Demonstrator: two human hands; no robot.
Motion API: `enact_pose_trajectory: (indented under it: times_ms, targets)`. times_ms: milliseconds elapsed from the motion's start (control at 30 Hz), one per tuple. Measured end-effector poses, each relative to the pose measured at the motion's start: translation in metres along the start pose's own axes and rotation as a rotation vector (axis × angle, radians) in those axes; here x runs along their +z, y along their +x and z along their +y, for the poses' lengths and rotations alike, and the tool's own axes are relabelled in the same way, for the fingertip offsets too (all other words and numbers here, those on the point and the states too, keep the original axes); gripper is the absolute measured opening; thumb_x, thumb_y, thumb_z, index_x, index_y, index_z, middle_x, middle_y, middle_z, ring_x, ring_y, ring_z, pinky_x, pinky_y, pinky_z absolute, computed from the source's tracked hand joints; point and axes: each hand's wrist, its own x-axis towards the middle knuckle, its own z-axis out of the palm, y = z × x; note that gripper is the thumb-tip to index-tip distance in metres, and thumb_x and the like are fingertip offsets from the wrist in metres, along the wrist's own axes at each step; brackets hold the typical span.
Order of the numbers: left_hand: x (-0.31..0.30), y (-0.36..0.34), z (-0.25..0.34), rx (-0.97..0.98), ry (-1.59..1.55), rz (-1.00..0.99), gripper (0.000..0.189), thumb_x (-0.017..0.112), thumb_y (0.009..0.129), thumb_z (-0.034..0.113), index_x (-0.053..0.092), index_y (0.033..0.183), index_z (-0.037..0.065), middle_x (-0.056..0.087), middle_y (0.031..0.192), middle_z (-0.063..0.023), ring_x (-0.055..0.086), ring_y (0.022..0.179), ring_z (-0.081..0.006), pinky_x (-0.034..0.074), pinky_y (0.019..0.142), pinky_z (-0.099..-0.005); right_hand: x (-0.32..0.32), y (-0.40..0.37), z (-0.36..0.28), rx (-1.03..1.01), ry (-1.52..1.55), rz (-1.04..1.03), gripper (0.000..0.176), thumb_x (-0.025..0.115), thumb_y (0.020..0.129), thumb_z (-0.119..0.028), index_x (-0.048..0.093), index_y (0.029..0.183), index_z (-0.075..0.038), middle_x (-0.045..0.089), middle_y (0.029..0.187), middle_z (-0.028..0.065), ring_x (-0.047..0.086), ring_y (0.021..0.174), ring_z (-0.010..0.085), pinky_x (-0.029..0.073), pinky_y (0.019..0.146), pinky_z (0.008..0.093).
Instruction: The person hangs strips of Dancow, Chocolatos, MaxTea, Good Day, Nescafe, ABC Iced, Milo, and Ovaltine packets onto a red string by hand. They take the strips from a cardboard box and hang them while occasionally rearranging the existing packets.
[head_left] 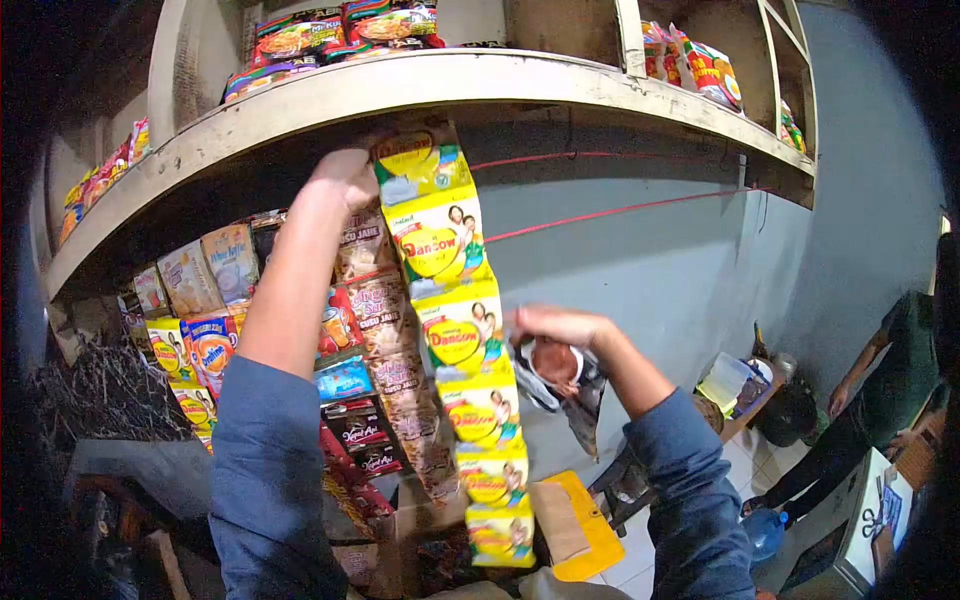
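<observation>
A long strip of yellow Dancow sachets (462, 340) hangs down below the shelf, in front of the wall. My left hand (345, 180) is raised to the top of the strip, its fingers closed at the strip's upper left edge. Beside the strip's middle, on its right side, is my right hand (555, 325), blurred by motion; its fingertips are near the sachet edge, and contact cannot be made out. A dark packet with a reddish-brown picture (556, 365) shows just below my right hand. Brown Susu Jahe sachets (380, 300) hang directly left of the yellow strip.
A curved wooden shelf (480, 80) holding noodle packets (390, 22) spans the top. Red cords (600, 210) run along the wall. More sachet strips (185, 350) hang at left. At right, a person in dark clothes (900, 345) stands near a white cabinet (835, 525).
</observation>
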Motion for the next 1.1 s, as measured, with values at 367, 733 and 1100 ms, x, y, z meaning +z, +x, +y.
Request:
enact_pose_trajectory:
  times_ms: [367, 733, 1100]
  targets:
    - [-0.007, 0.003, 0.007, -0.123, 0.254, -0.490, 0.040, 0.050, 0.084, 0.013, 0.036, 0.117, -0.004, 0.047, 0.112, -0.0195, 0.046, 0.105, -0.0305, 0.039, 0.091, -0.0397, 0.055, -0.021, 0.014, -0.112, 0.205, -0.008, 0.046, 0.062, 0.077, -0.029, 0.050, 0.109, 0.001, 0.058, 0.100, 0.0069, 0.052, 0.090, 0.0123, 0.042, 0.078, 0.0265]
    - [-0.004, -0.023, -0.011, -0.028, 0.646, -0.444, 0.037, 0.055, 0.081, 0.020, 0.045, 0.104, -0.007, 0.053, 0.103, -0.0172, 0.055, 0.093, -0.0208, 0.047, 0.077, -0.0298, 0.065, -0.036, -0.038, -0.250, 0.449, 0.268, 0.034, 0.055, 0.082, -0.024, 0.053, 0.103, 0.003, 0.060, 0.096, 0.0086, 0.056, 0.085, 0.0122, 0.045, 0.075, 0.0268]
    - [0.018, -0.009, -0.010, 0.052, 0.066, -0.091, 0.023, 0.040, 0.088, 0.015, 0.050, 0.101, -0.001, 0.056, 0.100, -0.0150, 0.057, 0.083, -0.0239, 0.048, 0.077, -0.0353, 0.083, -0.030, 0.015, -0.226, 0.263, -0.057, 0.020, 0.065, 0.075, -0.020, 0.059, 0.082, -0.002, 0.053, 0.060, -0.0037, 0.040, 0.044, 0.0016, 0.030, 0.037, 0.0191]
